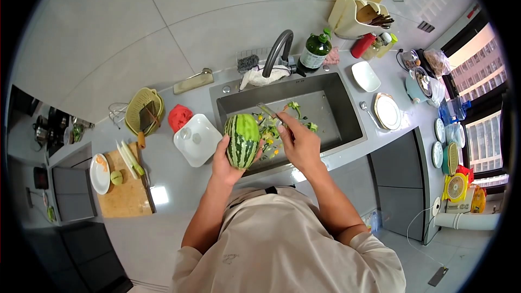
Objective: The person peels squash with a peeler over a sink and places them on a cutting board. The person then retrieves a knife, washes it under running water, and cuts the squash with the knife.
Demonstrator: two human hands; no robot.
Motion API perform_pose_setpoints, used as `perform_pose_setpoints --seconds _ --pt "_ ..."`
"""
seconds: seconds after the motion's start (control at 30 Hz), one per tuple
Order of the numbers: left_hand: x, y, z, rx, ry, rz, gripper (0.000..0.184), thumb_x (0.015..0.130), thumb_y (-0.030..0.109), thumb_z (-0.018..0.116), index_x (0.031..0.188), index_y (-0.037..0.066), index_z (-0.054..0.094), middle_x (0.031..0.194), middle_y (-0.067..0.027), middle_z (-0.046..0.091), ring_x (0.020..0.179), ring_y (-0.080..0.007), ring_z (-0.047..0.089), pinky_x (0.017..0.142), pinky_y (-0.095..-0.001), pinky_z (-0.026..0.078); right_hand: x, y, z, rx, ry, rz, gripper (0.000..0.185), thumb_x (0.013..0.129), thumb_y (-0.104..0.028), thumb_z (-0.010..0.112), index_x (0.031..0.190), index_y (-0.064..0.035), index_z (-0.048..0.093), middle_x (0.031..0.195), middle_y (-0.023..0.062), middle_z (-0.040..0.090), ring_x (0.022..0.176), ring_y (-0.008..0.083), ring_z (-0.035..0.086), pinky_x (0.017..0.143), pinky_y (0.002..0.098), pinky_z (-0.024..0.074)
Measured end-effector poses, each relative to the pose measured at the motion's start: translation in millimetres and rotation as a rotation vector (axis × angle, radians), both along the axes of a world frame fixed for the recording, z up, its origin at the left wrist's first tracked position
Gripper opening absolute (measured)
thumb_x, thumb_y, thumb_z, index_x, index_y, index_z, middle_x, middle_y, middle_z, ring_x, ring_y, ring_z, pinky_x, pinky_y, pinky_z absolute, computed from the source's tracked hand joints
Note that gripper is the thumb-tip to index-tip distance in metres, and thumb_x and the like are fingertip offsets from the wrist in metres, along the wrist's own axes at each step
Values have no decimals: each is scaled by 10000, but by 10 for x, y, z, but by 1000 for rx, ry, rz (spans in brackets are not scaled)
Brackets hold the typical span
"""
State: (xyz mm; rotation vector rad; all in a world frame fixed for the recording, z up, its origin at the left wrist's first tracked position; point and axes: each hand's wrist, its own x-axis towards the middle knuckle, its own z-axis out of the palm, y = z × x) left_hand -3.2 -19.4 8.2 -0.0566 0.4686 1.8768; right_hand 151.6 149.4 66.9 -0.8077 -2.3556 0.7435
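Note:
My left hand [227, 165] is wrapped round a small striped watermelon [242, 149], held upright over the left front part of the sink. Its upper end shows paler green where rind has been pared off. Closed fingers of my right hand [300, 145] grip a slim tool that looks like a peeler [267, 110], its head close to the melon's upper right side. Whether it touches the melon I cannot tell. Green and yellowish peelings [269, 137] lie in the grey sink [331, 114] beneath and between my hands.
A black faucet [279, 49] arches behind the sink, beside a green pump bottle [316, 51]. A white square dish [197, 140] sits at left, near a wooden cutting board [122, 198] with scallion stalks and a round green fruit. Plates [387, 111] and a spoon [369, 114] lie right.

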Motion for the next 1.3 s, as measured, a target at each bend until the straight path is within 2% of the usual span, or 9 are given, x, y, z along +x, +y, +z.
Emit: perform_pose_setpoints --seconds 0.17,0.33,0.47,0.57,0.77,0.87,1.0,1.17,1.3 --pt "7 42 125 -167 59 -17 643 1106 624 545 1543 154 582 1436 -137 698 1251 -377 704 956 -541 625 -30 -66 63 -82 333 191 303 993 -181 818 1296 -166 824 894 116 779 703 273 727 637 366 568" --pt "-17 50 208 -243 39 -46 650 1095 706 503 1467 192 642 1361 -80 742 1162 -275 743 898 -499 637 4 -78 -32 -28 235 313 311 969 -179 829 1279 -201 836 782 72 736 663 261 705 608 380 548" --pt "-31 51 234 -256 29 -68 630 1096 701 504 1441 200 663 1337 -67 754 1150 -260 748 881 -500 639 -1 -87 -85 2 210 352 330 956 -187 832 1281 -243 839 700 45 666 618 260 666 583 396 525" --pt "-16 65 256 -301 -5 -53 650 1091 677 520 1409 134 683 1271 -109 767 1085 -311 760 839 -487 638 -12 -82 -98 79 178 331 347 951 -188 829 1291 -253 836 683 34 645 607 254 654 577 393 515" --pt "-22 68 208 -281 -18 -76 623 1086 644 540 1413 133 680 1288 -122 764 1096 -372 756 839 -482 635 -31 -122 -103 201 137 248 365 948 -177 828 1303 -262 831 700 34 650 598 259 643 570 400 509" --pt "-27 67 210 -272 -12 -92 629 1082 647 545 1439 144 674 1319 -132 758 1122 -389 754 853 -487 636 -94 -81 -277 146 272 74 348 965 -175 826 1305 -246 829 713 55 656 599 273 644 566 408 509" --pt "-46 18 145 -254 4 -145 650 1082 647 539 1499 161 650 1378 -137 741 1157 -424 745 886 -509 640 -77 -7 -177 116 190 14 327 983 -166 818 1306 -221 826 714 77 655 601 286 643 565 413 510" --pt "-12 64 138 -323 64 -28 607 1105 609 531 1488 152 643 1368 -116 746 1163 -366 749 897 -553 640 -48 -66 -78 12 189 106 325 993 -88 807 1314 -134 819 810 140 727 632 270 651 615 370 523" --pt "-24 79 35 -324 190 45 505 1132 545 526 1443 170 657 1336 -75 757 1123 -263 759 859 -547 646 -44 -76 -111 1 239 180 303 971 -162 824 1271 -193 841 751 86 707 628 271 670 592 392 529"
